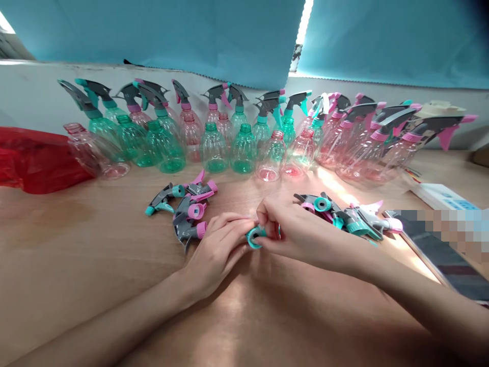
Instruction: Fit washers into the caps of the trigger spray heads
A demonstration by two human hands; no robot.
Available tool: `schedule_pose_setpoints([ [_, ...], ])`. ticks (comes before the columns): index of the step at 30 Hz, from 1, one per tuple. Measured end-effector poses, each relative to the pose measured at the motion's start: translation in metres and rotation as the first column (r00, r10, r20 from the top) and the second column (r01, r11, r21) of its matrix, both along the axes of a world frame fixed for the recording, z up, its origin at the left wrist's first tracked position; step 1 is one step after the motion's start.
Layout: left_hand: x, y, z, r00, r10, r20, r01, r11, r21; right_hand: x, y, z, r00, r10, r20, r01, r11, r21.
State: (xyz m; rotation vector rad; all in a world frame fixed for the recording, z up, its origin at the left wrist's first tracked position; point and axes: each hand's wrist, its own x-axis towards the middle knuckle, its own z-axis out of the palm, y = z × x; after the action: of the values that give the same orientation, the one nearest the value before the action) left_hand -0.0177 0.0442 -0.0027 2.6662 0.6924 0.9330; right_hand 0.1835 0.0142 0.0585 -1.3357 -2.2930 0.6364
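In the middle of the table, both my hands meet at a trigger spray head (252,238) whose teal collar faces me. My left hand (219,247) lies around it from the left, fingers closed together and covering most of its body. From the other side, my right hand (280,227) pinches at the collar's opening with thumb and bent fingers; anything small between those fingertips is hidden. Left of my hands lie several loose spray heads (187,229) in grey with pink or teal. Another pile of spray heads (357,224) is beside my right forearm.
Open-necked bottles (214,153), green and pink, stand in a row behind my hands. Bottles with spray heads fitted (344,148) line the wall. A red plastic bag (38,160) sits at left. On the right are a dark flat panel (439,255) and a white power strip (439,196).
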Motion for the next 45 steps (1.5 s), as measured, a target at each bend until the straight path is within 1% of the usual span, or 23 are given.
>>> schedule_pose_setpoints([
  [3,0.001,-0.001,-0.002,1.0,0.024,0.012,-0.025,0.995,0.098,-0.004,-0.002,-0.003,0.999,-0.025,-0.039,0.025,1.0,-0.005],
  [6,0.001,-0.002,-0.001,0.999,0.05,-0.01,-0.048,0.984,0.169,-0.008,-0.006,-0.004,0.996,-0.092,-0.008,0.092,0.996,0.008],
  [10,0.0,-0.002,0.003,0.996,0.074,-0.044,-0.062,0.971,0.231,-0.014,-0.01,-0.005,0.987,-0.14,0.079,0.133,0.988,0.082],
  [13,0.001,-0.001,0.007,0.993,0.109,-0.038,-0.094,0.955,0.282,-0.017,-0.012,-0.006,0.982,-0.159,0.101,0.137,0.97,0.201],
  [15,0.001,0.0,0.007,0.991,0.127,-0.035,-0.112,0.951,0.287,-0.017,-0.011,-0.006,0.982,-0.163,0.095,0.131,0.951,0.279],
  [16,0.001,0.0,0.007,0.991,0.13,-0.035,-0.115,0.952,0.282,-0.016,-0.01,-0.006,0.983,-0.16,0.085,0.129,0.947,0.296],
  [21,0.0,0.0,0.003,0.993,0.112,-0.028,-0.1,0.955,0.278,-0.01,-0.002,-0.011,0.991,-0.128,0.042,0.113,0.96,0.257],
  [24,0.001,0.0,0.004,0.994,0.103,-0.03,-0.09,0.95,0.298,-0.01,-0.003,-0.014,0.989,-0.14,0.053,0.121,0.957,0.263],
  [28,0.002,-0.001,0.007,0.993,0.119,-0.022,-0.106,0.942,0.319,-0.018,-0.011,-0.015,0.978,-0.194,0.072,0.165,0.941,0.294],
  [33,0.004,-0.004,0.008,0.992,0.126,-0.003,-0.118,0.935,0.336,-0.025,-0.018,-0.018,0.975,-0.198,0.1,0.144,0.908,0.393],
  [35,0.004,-0.004,0.008,0.991,0.132,-0.01,-0.121,0.934,0.335,-0.024,-0.017,-0.018,0.976,-0.188,0.109,0.133,0.915,0.38],
  [39,0.005,-0.004,0.008,0.99,0.137,-0.033,-0.118,0.935,0.334,-0.022,-0.014,-0.018,0.985,-0.161,0.056,0.138,0.945,0.295],
  [45,0.006,-0.005,0.01,0.988,0.15,-0.03,-0.133,0.939,0.317,-0.019,-0.01,-0.018,0.987,-0.163,-0.004,0.16,0.961,0.225],
])
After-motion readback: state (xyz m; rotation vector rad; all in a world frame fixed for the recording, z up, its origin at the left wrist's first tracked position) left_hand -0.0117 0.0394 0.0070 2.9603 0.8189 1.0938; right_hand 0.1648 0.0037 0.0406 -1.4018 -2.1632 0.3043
